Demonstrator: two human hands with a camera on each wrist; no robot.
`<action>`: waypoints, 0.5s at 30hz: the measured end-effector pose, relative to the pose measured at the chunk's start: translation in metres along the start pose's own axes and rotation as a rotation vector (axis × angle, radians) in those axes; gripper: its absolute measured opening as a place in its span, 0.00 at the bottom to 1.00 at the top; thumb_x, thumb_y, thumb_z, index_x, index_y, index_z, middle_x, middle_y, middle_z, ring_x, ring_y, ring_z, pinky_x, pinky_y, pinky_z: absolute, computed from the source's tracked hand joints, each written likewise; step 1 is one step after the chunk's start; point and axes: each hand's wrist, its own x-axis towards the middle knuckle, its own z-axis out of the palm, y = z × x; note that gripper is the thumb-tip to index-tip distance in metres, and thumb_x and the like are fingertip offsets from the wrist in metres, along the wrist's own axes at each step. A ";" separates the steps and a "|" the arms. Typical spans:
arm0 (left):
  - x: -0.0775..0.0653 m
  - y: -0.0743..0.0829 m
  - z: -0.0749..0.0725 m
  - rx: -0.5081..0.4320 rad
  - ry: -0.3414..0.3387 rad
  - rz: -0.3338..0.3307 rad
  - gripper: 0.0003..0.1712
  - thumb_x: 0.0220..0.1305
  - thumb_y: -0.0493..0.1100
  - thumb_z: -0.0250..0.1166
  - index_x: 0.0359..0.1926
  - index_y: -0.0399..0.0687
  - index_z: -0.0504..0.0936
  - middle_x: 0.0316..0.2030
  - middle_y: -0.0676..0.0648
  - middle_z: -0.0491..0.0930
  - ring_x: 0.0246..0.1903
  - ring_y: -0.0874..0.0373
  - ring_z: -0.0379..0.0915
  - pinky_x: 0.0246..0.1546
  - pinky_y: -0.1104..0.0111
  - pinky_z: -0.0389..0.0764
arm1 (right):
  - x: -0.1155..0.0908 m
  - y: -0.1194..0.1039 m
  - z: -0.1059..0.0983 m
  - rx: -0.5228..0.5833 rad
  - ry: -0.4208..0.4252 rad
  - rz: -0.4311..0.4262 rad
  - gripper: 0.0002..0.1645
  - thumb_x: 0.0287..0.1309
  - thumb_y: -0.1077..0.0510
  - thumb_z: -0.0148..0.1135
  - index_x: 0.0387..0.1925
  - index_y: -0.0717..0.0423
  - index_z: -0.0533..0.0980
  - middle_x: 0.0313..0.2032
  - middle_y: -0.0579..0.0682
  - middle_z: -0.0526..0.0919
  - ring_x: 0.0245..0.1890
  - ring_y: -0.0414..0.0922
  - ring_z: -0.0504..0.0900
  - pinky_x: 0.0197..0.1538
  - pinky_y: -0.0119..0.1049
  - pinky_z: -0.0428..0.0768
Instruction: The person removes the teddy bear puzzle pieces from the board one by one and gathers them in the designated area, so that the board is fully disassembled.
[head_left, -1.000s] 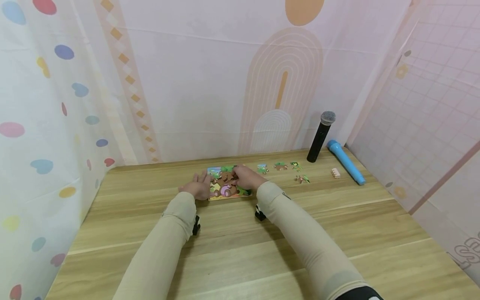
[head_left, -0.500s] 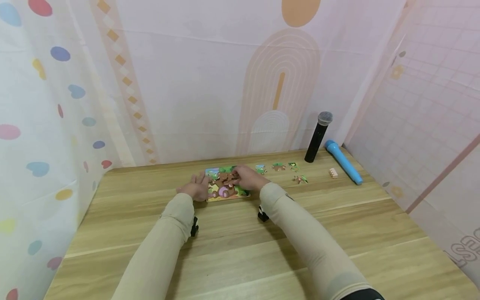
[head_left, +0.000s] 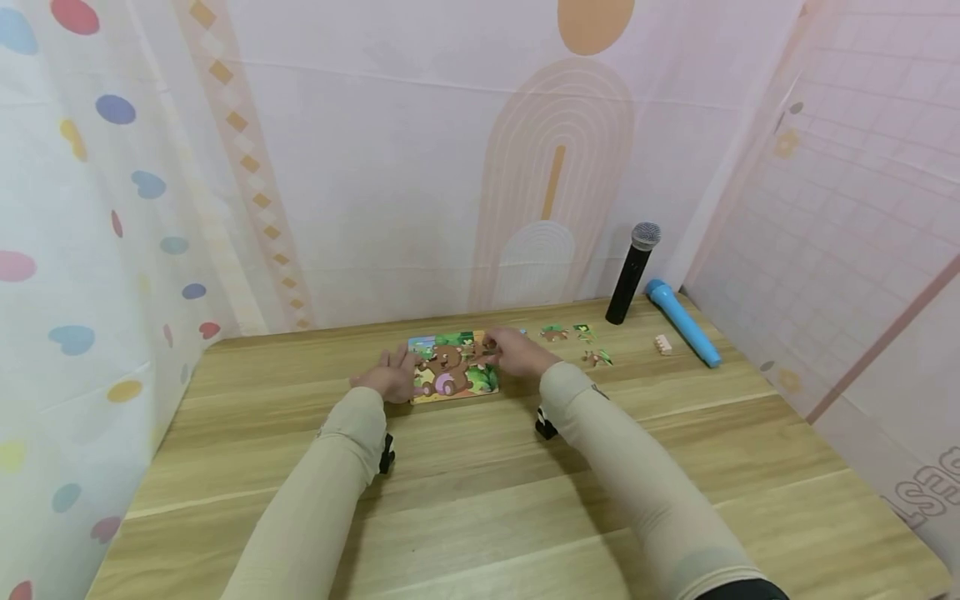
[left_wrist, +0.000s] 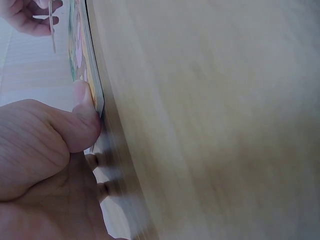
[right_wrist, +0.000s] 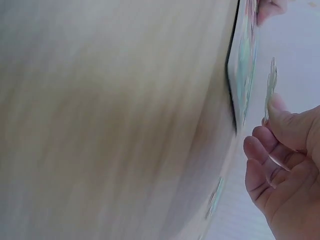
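Note:
A jigsaw puzzle board [head_left: 447, 382] with a brown bear picture lies flat on the table towards the back. My left hand [head_left: 386, 378] is at its left end, fingers spread; in the left wrist view the thumb [left_wrist: 84, 97] presses on the board's corner, with fingertips beyond it near the tabletop. My right hand [head_left: 517, 352] is over the board's right end. It pinches a thin puzzle piece [right_wrist: 271, 90] between thumb and fingers, held on edge above the board. In the head view this piece overlaps the board's upper right part.
Loose puzzle pieces lie right of the board, among them a brown one [head_left: 555, 333], a green one [head_left: 584, 332] and another [head_left: 597, 358]. A black microphone [head_left: 632, 271] stands upright behind. A blue toy microphone [head_left: 684, 323] and a small pink block [head_left: 663, 344] lie at the right.
My right hand has moved rightwards over the board with the puzzle piece, uncovering more of the picture and mostly covering a loose blue piece. My left hand stays at the board's left end.

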 end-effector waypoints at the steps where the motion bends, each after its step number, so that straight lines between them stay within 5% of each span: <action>1: -0.001 0.000 0.000 -0.001 0.000 0.000 0.38 0.79 0.52 0.51 0.81 0.47 0.48 0.80 0.39 0.28 0.78 0.37 0.22 0.64 0.23 0.31 | -0.002 0.003 -0.001 -0.005 0.003 -0.002 0.19 0.70 0.66 0.59 0.60 0.65 0.74 0.57 0.58 0.79 0.58 0.54 0.78 0.61 0.45 0.78; 15: 0.002 -0.003 0.002 -0.008 -0.004 0.005 0.38 0.79 0.51 0.51 0.81 0.49 0.47 0.80 0.40 0.25 0.78 0.37 0.19 0.64 0.24 0.29 | -0.025 0.041 -0.020 0.018 0.044 0.028 0.21 0.68 0.67 0.61 0.61 0.66 0.75 0.58 0.60 0.80 0.59 0.55 0.78 0.63 0.48 0.77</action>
